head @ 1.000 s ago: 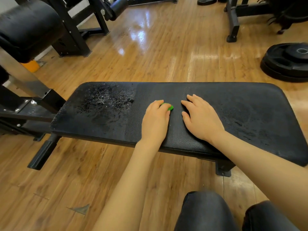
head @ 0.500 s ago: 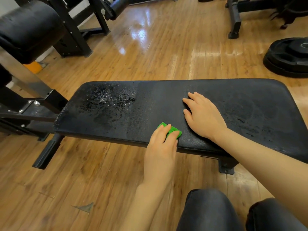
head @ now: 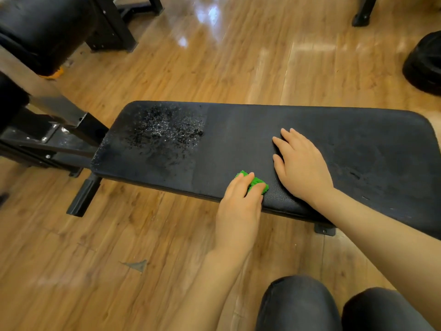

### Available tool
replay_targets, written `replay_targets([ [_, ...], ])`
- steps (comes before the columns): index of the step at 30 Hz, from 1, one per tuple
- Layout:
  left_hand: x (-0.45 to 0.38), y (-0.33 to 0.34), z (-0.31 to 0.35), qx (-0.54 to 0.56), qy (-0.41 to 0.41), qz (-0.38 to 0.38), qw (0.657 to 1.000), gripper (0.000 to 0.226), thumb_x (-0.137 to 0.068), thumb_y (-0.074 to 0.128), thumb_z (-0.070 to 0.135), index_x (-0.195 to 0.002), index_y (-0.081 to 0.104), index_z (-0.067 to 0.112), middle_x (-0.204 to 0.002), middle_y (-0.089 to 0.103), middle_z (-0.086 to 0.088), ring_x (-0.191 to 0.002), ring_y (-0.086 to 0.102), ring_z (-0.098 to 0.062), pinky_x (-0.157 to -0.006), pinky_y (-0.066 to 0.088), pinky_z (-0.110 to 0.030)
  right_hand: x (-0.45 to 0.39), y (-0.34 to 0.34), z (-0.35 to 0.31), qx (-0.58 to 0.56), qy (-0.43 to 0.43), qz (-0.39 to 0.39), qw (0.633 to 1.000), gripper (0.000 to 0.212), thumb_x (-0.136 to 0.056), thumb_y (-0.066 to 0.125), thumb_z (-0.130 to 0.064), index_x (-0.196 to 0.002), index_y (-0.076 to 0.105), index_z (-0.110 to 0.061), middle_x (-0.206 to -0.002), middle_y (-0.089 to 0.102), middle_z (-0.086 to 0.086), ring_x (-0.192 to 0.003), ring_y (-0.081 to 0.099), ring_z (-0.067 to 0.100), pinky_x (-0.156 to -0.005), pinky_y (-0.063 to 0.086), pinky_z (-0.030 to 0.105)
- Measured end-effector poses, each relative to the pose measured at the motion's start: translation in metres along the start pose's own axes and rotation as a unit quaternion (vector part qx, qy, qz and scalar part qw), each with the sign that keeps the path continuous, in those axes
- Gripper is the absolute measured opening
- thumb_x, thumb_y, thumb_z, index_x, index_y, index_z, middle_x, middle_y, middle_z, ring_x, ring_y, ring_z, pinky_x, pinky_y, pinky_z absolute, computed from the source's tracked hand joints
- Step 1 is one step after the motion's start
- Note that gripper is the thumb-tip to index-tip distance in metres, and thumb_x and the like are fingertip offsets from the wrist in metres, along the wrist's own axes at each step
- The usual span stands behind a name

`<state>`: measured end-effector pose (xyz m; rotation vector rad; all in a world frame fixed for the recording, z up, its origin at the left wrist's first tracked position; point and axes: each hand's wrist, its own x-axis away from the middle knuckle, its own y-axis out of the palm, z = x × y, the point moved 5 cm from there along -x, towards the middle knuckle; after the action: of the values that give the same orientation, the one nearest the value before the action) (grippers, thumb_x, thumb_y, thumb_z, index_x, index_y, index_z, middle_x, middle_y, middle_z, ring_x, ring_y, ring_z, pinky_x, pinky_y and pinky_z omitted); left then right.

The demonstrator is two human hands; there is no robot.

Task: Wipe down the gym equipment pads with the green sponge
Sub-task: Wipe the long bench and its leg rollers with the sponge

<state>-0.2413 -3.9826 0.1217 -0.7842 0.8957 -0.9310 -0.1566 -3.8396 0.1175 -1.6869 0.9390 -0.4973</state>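
Left hand (head: 241, 206) curled over green sponge (head: 256, 183), pressing it onto near edge of black bench pad (head: 346, 144), likely mid-wipe. Right hand (head: 300, 166) flat, fingers straight, holding nothing, seemingly bracing. Wet speckled patch (head: 164, 130) farther left, probably awaiting wiping.

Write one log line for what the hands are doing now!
left hand: holds green sponge at bench pad near edge | right hand: flat on pad | wet patch: unwiped

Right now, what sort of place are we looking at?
Most likely a gym: a long black padded bench stands on a wood floor, a dark stack that looks like weight plates lies behind it, and another padded machine stands nearby.
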Motion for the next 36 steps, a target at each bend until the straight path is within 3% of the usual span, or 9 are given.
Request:
replay_targets([
  [3,-0.008,-0.007,0.0,0.035,-0.038,-0.077,0.996,0.038,-0.092,0.04,0.026,-0.11,0.07,0.012,-0.128,0.061,-0.011,-0.125,0.052,-0.031,-0.105,0.041,-0.037,0.006,-0.007,-0.003,-0.005,0.015,-0.059,0.998,0.046,-0.098,0.048,-0.026,-0.14,0.046,-0.007,-0.15,0.038,0.014,-0.141,0.029,0.031,-0.114,0.025,0.043],
  [5,-0.012,-0.021,-0.002,0.088,-0.088,-0.116,0.985,0.043,-0.092,0.037,0.032,-0.114,0.069,0.014,-0.131,0.059,-0.009,-0.128,0.049,-0.027,-0.109,0.031,-0.027,0.018,-0.02,-0.009,-0.004,0.032,-0.108,0.994,0.047,-0.098,0.048,-0.027,-0.141,0.045,-0.009,-0.151,0.036,0.014,-0.143,0.027,0.03,-0.115,0.024,0.042],
  [7,-0.016,-0.045,-0.006,0.12,-0.14,-0.12,0.976,0.037,-0.093,0.044,0.027,-0.117,0.069,0.015,-0.134,0.057,-0.009,-0.13,0.047,-0.025,-0.108,0.022,-0.017,0.035,-0.042,-0.017,0.004,0.058,-0.137,0.989,0.045,-0.097,0.05,-0.026,-0.139,0.048,-0.009,-0.149,0.039,0.013,-0.141,0.03,0.03,-0.114,0.025,0.04],
  [10,-0.025,-0.091,-0.012,0.129,-0.189,-0.109,0.967,0.03,-0.092,0.052,0.016,-0.117,0.069,0.015,-0.135,0.056,-0.008,-0.13,0.047,-0.025,-0.107,0.021,-0.014,0.053,-0.08,-0.036,-0.001,0.1,-0.158,0.982,0.04,-0.095,0.055,-0.022,-0.133,0.054,-0.009,-0.146,0.045,0.014,-0.137,0.038,0.031,-0.112,0.03,0.04],
  [14,-0.046,-0.153,-0.018,0.116,-0.204,-0.11,0.966,0.033,-0.091,0.048,0.021,-0.116,0.069,0.015,-0.132,0.058,-0.008,-0.128,0.049,-0.024,-0.11,0.027,-0.022,0.049,-0.126,-0.072,-0.016,0.132,-0.184,0.974,0.04,-0.095,0.055,-0.021,-0.134,0.055,-0.011,-0.146,0.045,0.011,-0.134,0.041,0.029,-0.111,0.032,0.039],
  [19,-0.082,-0.196,-0.024,0.091,-0.208,-0.117,0.967,0.028,-0.094,0.058,0.01,-0.12,0.068,0.014,-0.134,0.057,-0.008,-0.13,0.046,-0.023,-0.107,0.026,-0.023,0.017,-0.163,-0.108,-0.049,0.143,-0.178,0.972,0.042,-0.096,0.053,-0.018,-0.137,0.051,-0.01,-0.147,0.042,0.012,-0.136,0.039,0.029,-0.112,0.031,0.039],
  [24,-0.108,-0.194,-0.034,0.079,-0.208,-0.12,0.968,0.034,-0.09,0.063,0.011,-0.124,0.064,0.013,-0.123,0.06,-0.006,-0.115,0.055,-0.026,-0.1,0.045,-0.038,-0.015,-0.158,-0.106,-0.06,0.143,-0.202,0.967,0.046,-0.093,0.056,-0.017,-0.138,0.05,-0.009,-0.149,0.038,0.015,-0.138,0.034,0.03,-0.112,0.029,0.039],
  [31,-0.143,-0.155,-0.065,0.068,-0.267,-0.131,0.952,0.053,-0.092,0.062,0.02,-0.142,0.045,0.026,-0.124,0.055,0.002,-0.115,0.049,-0.017,-0.091,0.04,-0.026,-0.066,-0.113,-0.088,-0.076,0.115,-0.241,0.961,0.051,-0.095,0.052,-0.024,-0.144,0.041,-0.016,-0.154,0.03,0.009,-0.142,0.027,0.024,-0.114,0.025,0.035],
  [36,-0.165,-0.128,-0.092,0.062,-0.29,-0.149,0.943,0.072,-0.091,0.063,0.021,-0.15,0.025,0.033,-0.118,0.056,0.002,-0.111,0.049,-0.017,-0.084,0.045,-0.034,-0.085,-0.078,-0.084,-0.088,0.111,-0.247,0.959,0.059,-0.094,0.054,-0.023,-0.148,0.033,-0.019,-0.154,0.03,0.008,-0.142,0.027,0.023,-0.114,0.027,0.036],
])
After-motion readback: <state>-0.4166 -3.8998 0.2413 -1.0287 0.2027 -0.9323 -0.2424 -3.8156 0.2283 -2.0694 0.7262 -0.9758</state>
